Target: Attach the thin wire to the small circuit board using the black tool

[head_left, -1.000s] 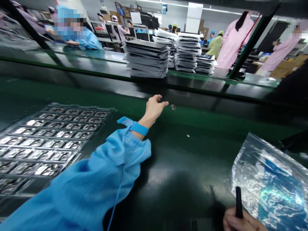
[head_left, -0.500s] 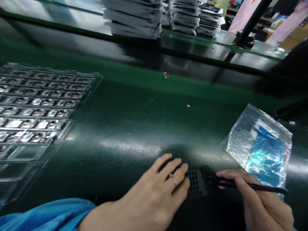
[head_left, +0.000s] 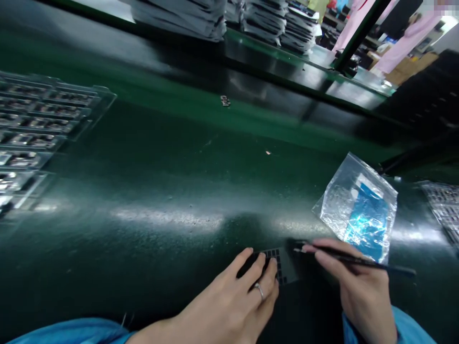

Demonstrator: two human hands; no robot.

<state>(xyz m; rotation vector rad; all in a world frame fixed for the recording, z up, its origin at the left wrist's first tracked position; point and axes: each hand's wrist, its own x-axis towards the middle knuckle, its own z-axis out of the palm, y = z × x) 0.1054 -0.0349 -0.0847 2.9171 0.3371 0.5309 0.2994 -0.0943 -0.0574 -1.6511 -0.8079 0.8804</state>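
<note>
My left hand [head_left: 238,296] lies palm down with its fingers stretched out, resting on a small sheet [head_left: 289,267] marked with rows of dark squares. The fingers hide the sheet's left part. A ring circles one finger. Just right of the sheet, my right hand [head_left: 358,274] is closed around black tweezers [head_left: 373,262]. Their tips point left, over the sheet's right side. Blur keeps me from telling whether something tiny is between the tips. Behind the right hand lies a clear plastic bag [head_left: 333,205] with a blue sheet [head_left: 369,220] in it.
A clear tray [head_left: 43,123] of small metallic parts stands at left, and another tray [head_left: 444,203] at the right edge. A tiny part [head_left: 225,101] and a small scrap [head_left: 267,153] lie farther back. Stacks of grey sheets [head_left: 182,16] sit on the shelf, with people beyond.
The view has shifted right, bringing the right-hand tray into sight. My left fingers now cover more of the sheet. The tweezers' tips have moved away from me, towards the sheet's upper right corner.
</note>
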